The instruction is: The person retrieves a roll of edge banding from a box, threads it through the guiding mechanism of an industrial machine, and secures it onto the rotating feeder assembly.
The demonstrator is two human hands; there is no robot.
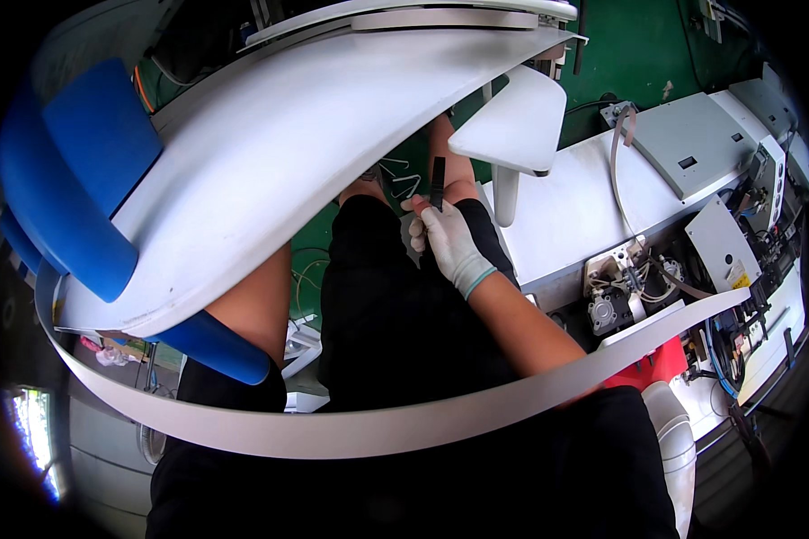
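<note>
My right hand (448, 242), in a white glove with a green cuff, reaches down over my black-clad lap and pinches a narrow black strip (437, 182) that stands upright above my knees. A large curved white panel with blue pads (270, 153) fills the upper left and lies across my left side. My left forearm (252, 310) runs up under this panel, and my left hand is hidden behind it. A white band (377, 429) of the same part curves across my lap below both arms.
A white machine table (571, 211) stands at the right with a grey box (692, 144) on it. Its open side shows wiring and metal parts (643, 278). A red piece (663, 364) sits lower right. The floor (638, 45) is green.
</note>
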